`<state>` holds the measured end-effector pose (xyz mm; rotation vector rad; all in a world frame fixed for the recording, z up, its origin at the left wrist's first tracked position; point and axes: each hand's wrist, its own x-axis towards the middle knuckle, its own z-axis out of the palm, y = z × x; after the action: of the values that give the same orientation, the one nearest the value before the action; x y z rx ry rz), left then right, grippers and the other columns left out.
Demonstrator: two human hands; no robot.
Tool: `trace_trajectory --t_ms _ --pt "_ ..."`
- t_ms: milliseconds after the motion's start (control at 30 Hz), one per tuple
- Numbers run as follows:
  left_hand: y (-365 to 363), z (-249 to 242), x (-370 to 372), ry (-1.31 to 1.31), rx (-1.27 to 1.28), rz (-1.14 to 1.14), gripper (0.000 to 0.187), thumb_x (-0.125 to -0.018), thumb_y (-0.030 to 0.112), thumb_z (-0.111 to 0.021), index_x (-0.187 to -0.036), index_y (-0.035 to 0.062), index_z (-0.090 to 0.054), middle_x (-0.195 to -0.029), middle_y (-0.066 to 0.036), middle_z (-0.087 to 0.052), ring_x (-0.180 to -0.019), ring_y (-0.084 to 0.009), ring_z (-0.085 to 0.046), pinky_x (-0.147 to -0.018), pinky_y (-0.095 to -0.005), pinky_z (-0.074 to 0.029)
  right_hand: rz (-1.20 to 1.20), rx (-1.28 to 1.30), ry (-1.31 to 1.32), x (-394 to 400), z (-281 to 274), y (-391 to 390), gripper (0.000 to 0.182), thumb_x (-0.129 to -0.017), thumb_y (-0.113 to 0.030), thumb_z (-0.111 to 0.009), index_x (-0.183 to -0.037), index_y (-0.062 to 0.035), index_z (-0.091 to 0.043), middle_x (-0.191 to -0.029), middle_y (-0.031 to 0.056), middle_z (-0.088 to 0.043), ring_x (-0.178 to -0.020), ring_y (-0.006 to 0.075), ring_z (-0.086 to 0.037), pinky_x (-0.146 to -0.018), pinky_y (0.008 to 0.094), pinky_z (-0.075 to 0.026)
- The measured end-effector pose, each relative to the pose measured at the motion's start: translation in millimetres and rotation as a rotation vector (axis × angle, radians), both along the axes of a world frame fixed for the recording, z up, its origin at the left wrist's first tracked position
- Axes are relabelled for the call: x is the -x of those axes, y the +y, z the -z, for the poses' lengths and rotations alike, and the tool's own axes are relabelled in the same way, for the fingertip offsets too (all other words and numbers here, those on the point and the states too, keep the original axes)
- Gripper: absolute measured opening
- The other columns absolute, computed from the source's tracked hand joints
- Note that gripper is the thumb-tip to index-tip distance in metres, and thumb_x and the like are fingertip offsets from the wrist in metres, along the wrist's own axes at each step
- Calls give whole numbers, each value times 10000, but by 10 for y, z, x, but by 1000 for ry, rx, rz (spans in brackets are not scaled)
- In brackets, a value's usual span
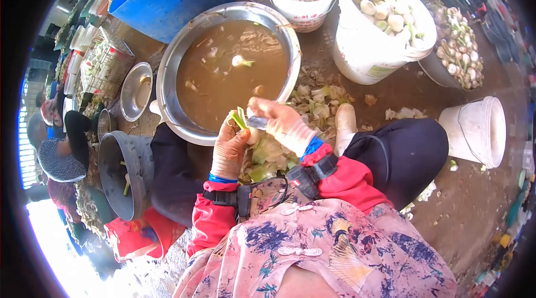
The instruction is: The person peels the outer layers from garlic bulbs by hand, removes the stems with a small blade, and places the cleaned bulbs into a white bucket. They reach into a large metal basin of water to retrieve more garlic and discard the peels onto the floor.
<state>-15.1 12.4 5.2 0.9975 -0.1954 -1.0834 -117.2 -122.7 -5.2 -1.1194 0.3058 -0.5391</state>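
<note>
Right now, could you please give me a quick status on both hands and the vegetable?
Left hand gripping the green-stalked vegetable. Right hand holding a small blade against it. Basin of brown water just ahead, trimmings pile underneath; nothing blocking.

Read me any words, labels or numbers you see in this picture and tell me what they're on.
None can be read.
Small white bucket: red print near the base, too blurred.
Large white bucket: green and red label low on the side, too blurred.
</note>
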Motion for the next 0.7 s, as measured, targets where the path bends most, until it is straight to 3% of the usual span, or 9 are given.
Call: trace_trajectory --t_ms 67,133,200,233,267,367,533,600,700 --pt "-57 -25 53 -99 14 31 588 -835 108 -711 -1352 39 -438 -1210 -50 -556 -1110 -179 -543 -961 -316 -417 35 82 273 8 -119 71 240 -867 -42 -627 -1103 -5 -637 -959 37 -668 -901 115 -603 -838 245 -471" --pt "-55 20 48 -122 26 36 627 -821 116 -728 -1360 26 -422 -1234 -52 -550 -1147 -177 -525 -996 -310 -391 63 13 259 -2 -126 75 208 -866 -29 -616 -1070 -6 -649 -950 40 -671 -884 115 -604 -827 248 -474" --pt "-79 -36 71 -60 -5 31 843 -812 91 -742 -1468 15 -218 -1332 -114 -481 -1221 -223 -475 -1010 -339 -406 90 -54 241 -31 -140 87 181 -865 -17 -605 -1037 -8 -661 -941 43 -674 -867 116 -605 -815 251 -477" --pt "-94 -67 95 -43 -25 58 682 -836 144 -730 -1397 30 -360 -1232 -84 -553 -1091 -200 -566 -898 -322 -488 143 -63 278 -42 -147 99 179 -865 -12 -600 -1034 -9 -661 -945 45 -674 -869 119 -608 -813 253 -478" --pt "-81 -65 71 -43 -26 59 682 -836 144 -730 -1397 30 -360 -1232 -84 -553 -1091 -200 -566 -898 -322 -488 197 -73 316 -50 -158 111 179 -865 -7 -594 -1031 -10 -661 -949 46 -674 -871 123 -611 -810 256 -480" --pt "-22 11 57 256 -170 240 378 -859 230 -712 -1167 72 -560 -1032 -28 -635 -874 -164 -645 -713 -303 -554 243 -140 332 -59 -168 130 161 -872 -6 -584 -1012 -16 -662 -934 41 -667 -865 114 -607 -788 256 -486" --pt "-42 141 134 178 -32 142 394 -833 172 -736 -1163 65 -550 -1046 -49 -625 -882 -170 -644 -728 -290 -567 233 -383 200 -52 -52 80 241 -879 39 -521 -1074 -12 -653 -1006 64 -651 -883 136 -620 -796 265 -514" --pt "-36 109 149 45 -54 135 421 -789 109 -766 -1151 69 -554 -1054 -59 -619 -914 -177 -638 -759 -304 -575 308 -506 61 -88 38 73 153 -890 14 -562 -999 -16 -665 -943 41 -647 -842 114 -604 -758 240 -503" --pt "-32 -27 196 -8 -49 112 487 -706 46 -809 -1129 92 -572 -1083 -68 -610 -969 -200 -618 -817 -361 -566 292 -673 -41 -68 22 24 206 -893 43 -527 -1067 -2 -630 -930 76 -625 -836 143 -609 -750 263 -518"
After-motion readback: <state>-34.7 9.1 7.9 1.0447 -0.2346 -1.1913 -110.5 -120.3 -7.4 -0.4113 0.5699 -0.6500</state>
